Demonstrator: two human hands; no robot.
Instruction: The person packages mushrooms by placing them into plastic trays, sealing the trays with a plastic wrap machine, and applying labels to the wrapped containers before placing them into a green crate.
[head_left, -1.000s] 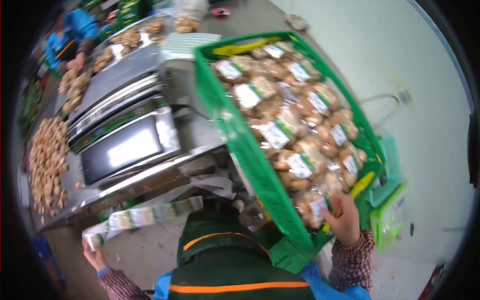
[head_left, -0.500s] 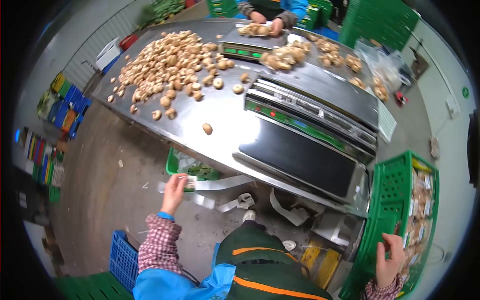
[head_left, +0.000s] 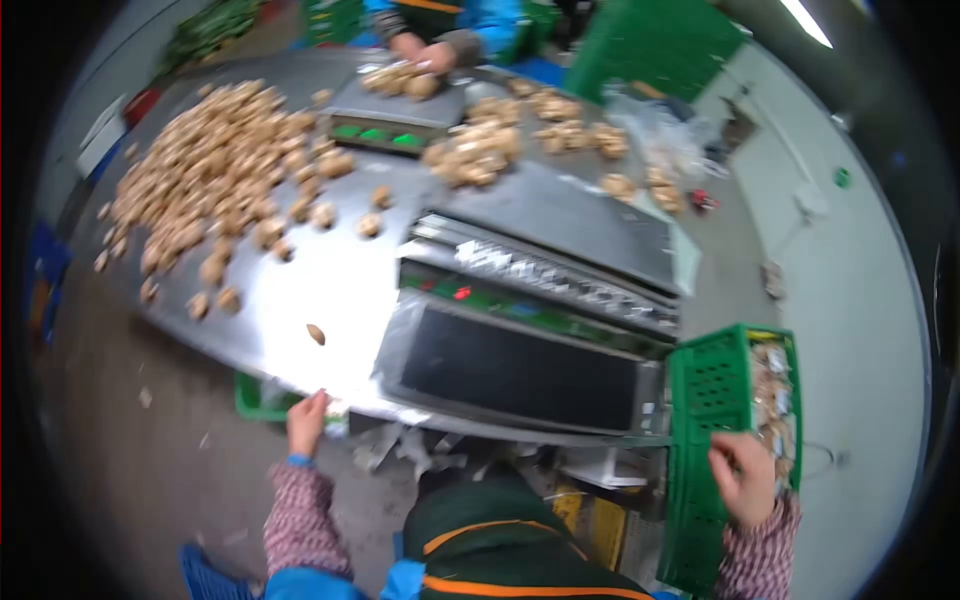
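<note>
My left hand (head_left: 306, 425) is at the near edge of the steel table, its fingers pinched on a white label (head_left: 337, 408), blurred by motion. A lone mushroom (head_left: 316, 334) lies on the table just beyond it. My right hand (head_left: 745, 478) hangs beside the green crate (head_left: 712, 390) on the right, fingers loosely curled with a gap to the thumb and nothing visible in them. Packed mushroom trays (head_left: 770, 395) with labels fill the crate's far side. Between my hands sits a wrapping machine (head_left: 515, 370) with a black plate.
A large mushroom pile (head_left: 205, 170) covers the table's left. Opposite, a co-worker's hands (head_left: 425, 52) hold a mushroom pack over a scale (head_left: 385, 125). Bagged mushrooms (head_left: 475, 150) lie nearby. Label strips (head_left: 410, 450) hang below the edge, above a green bin (head_left: 260, 398).
The view has shifted, with the table now nearer. My left hand has come up to the table edge with the label; the trailing strip no longer shows clearly. My right hand stays by the crate.
</note>
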